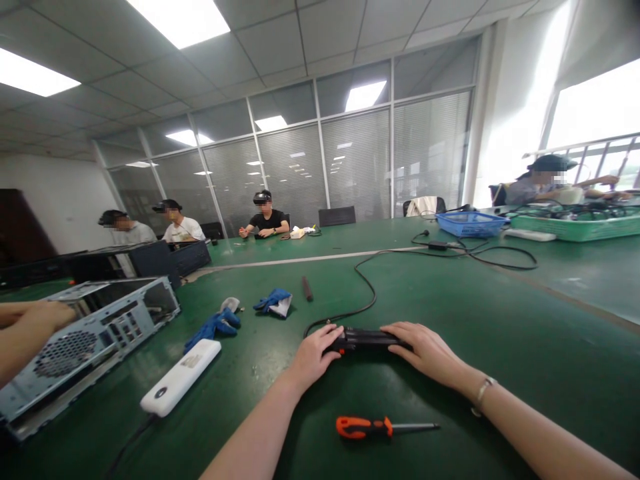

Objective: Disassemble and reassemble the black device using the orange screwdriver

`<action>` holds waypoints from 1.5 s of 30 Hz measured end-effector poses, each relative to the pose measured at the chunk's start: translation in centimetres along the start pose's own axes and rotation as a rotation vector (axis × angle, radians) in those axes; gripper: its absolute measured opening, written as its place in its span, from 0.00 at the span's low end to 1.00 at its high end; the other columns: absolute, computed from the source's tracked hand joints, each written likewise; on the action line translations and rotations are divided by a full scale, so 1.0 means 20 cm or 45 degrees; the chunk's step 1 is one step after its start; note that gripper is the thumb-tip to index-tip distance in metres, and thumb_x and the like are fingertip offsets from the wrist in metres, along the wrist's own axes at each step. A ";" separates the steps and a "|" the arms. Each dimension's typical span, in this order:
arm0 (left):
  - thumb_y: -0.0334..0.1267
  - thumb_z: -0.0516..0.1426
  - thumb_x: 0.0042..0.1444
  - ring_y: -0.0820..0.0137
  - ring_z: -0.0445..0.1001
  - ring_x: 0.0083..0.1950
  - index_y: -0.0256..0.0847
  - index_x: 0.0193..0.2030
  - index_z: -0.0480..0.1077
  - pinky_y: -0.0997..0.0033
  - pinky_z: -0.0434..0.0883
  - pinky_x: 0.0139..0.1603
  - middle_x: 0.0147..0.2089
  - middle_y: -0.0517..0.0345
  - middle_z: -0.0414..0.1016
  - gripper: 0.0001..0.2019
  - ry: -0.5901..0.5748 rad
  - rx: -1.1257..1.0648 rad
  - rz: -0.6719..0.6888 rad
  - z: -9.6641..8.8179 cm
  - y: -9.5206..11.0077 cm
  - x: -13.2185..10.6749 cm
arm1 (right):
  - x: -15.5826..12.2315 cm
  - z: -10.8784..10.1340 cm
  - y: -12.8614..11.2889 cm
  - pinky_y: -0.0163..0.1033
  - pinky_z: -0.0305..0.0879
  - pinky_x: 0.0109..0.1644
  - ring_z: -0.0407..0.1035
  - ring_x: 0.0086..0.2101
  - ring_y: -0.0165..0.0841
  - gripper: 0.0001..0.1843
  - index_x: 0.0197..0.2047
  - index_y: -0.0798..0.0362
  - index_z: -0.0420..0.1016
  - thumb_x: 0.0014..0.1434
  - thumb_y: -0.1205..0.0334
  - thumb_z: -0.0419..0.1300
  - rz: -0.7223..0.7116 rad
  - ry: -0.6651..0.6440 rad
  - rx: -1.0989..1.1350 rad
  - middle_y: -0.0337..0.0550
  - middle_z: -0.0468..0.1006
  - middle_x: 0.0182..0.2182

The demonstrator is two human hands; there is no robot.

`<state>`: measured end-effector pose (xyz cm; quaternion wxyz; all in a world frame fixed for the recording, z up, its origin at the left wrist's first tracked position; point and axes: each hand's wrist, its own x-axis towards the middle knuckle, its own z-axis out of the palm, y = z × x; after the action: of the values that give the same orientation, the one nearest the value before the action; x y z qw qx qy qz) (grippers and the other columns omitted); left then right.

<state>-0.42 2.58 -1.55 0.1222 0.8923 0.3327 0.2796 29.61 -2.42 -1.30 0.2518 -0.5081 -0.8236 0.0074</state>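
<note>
A flat black device (364, 339) with a black cable (367, 287) running out of its left end lies on the green table (450, 313) in front of me. My left hand (315, 353) rests on its left end with fingers curled over it. My right hand (425, 350) covers its right end, fingers laid over the top. An orange-handled screwdriver (383, 427) lies nearer to me, between my forearms, untouched.
An open computer case (85, 340) lies at the left, another person's hands (30, 320) on it. A white power strip (181, 377), blue gloves (215, 325), a blue cloth (274, 301) and a dark rod (307, 288) lie mid-table. Baskets (470, 223) and seated people are at the far side.
</note>
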 end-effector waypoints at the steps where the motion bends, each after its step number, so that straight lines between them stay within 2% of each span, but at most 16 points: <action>1: 0.29 0.63 0.55 0.60 0.65 0.64 0.51 0.64 0.62 0.56 0.62 0.65 0.64 0.53 0.65 0.31 -0.002 0.004 -0.005 0.00 0.00 0.00 | 0.00 0.00 0.00 0.48 0.66 0.55 0.70 0.49 0.40 0.21 0.58 0.45 0.69 0.64 0.51 0.53 0.001 -0.003 0.002 0.44 0.74 0.52; 13: 0.31 0.62 0.56 0.61 0.64 0.65 0.50 0.65 0.60 0.56 0.62 0.66 0.65 0.53 0.64 0.31 -0.017 0.092 -0.008 -0.01 0.02 -0.02 | -0.01 0.02 0.01 0.49 0.65 0.56 0.68 0.51 0.40 0.21 0.59 0.44 0.68 0.64 0.52 0.52 -0.020 0.030 0.026 0.44 0.73 0.54; 18: 0.32 0.63 0.54 0.60 0.65 0.63 0.50 0.64 0.62 0.55 0.62 0.65 0.64 0.53 0.66 0.30 0.041 0.015 0.012 -0.01 0.03 -0.01 | -0.01 0.00 -0.01 0.49 0.65 0.56 0.68 0.51 0.40 0.21 0.59 0.44 0.68 0.65 0.52 0.52 -0.011 0.055 0.034 0.45 0.72 0.54; 23: 0.35 0.61 0.57 0.61 0.68 0.61 0.46 0.60 0.66 0.55 0.63 0.65 0.60 0.52 0.71 0.24 0.115 -0.126 0.036 -0.01 0.02 0.00 | -0.01 0.00 0.00 0.51 0.62 0.57 0.68 0.52 0.41 0.20 0.59 0.43 0.67 0.65 0.53 0.52 -0.044 0.086 0.003 0.45 0.73 0.54; 29: 0.36 0.59 0.60 0.61 0.67 0.63 0.48 0.60 0.67 0.55 0.63 0.65 0.62 0.54 0.69 0.20 0.149 -0.126 0.071 0.00 0.00 -0.01 | 0.00 0.00 0.00 0.52 0.60 0.59 0.69 0.50 0.40 0.20 0.59 0.44 0.68 0.65 0.53 0.53 -0.064 0.071 0.006 0.45 0.74 0.53; 40: 0.32 0.66 0.49 0.58 0.73 0.57 0.47 0.53 0.74 0.54 0.66 0.62 0.56 0.54 0.75 0.23 0.197 -0.191 -0.001 0.01 0.01 0.00 | 0.00 0.00 0.00 0.50 0.61 0.57 0.68 0.50 0.40 0.20 0.56 0.43 0.70 0.62 0.53 0.56 -0.032 0.049 0.037 0.43 0.74 0.52; 45: 0.29 0.67 0.46 0.59 0.75 0.55 0.46 0.48 0.76 0.57 0.67 0.61 0.53 0.55 0.77 0.21 0.207 -0.279 -0.092 0.01 0.02 0.02 | 0.01 0.00 0.00 0.48 0.63 0.56 0.70 0.49 0.40 0.19 0.55 0.44 0.72 0.61 0.54 0.57 0.011 0.037 0.053 0.42 0.75 0.51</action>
<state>0.12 2.53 -1.41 0.2018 0.8353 0.3410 0.3811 29.53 -2.38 -1.17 0.2742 -0.5063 -0.8174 0.0184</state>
